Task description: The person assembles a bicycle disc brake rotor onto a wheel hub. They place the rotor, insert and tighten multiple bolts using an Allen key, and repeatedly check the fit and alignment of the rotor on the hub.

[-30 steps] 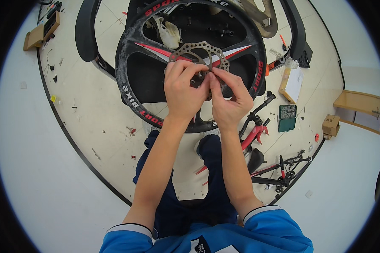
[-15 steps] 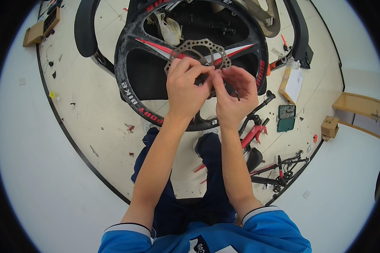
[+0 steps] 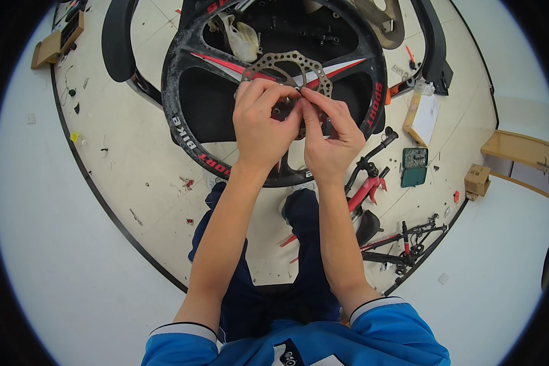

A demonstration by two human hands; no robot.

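Observation:
A black bicycle wheel (image 3: 172,91) with red and white flashes on its broad spokes lies flat on a black chair seat (image 3: 210,113). At its hub sits a perforated metal brake disc (image 3: 312,63). My left hand (image 3: 263,125) is over the disc's left side, thumb and forefinger drawn together near the hub. Fingertips of my right hand (image 3: 332,137) pinch close beside them, almost touching. Whatever small piece lies between the fingers is too hidden to name. Both hands cover much of the hub.
Chair armrests (image 3: 118,43) rise on both sides. A crumpled whitish glove or cloth (image 3: 241,41) and small metal parts lie beyond the spokes. On the floor at right are a red fork (image 3: 367,190), a green case (image 3: 414,168), a black bike frame (image 3: 402,259) and a cardboard box (image 3: 477,180).
My right hand has shifted slightly left and its fingers have closed in from a looser curl. A dark thin piece below its fingers no longer shows. The wheel sits slightly further left in view.

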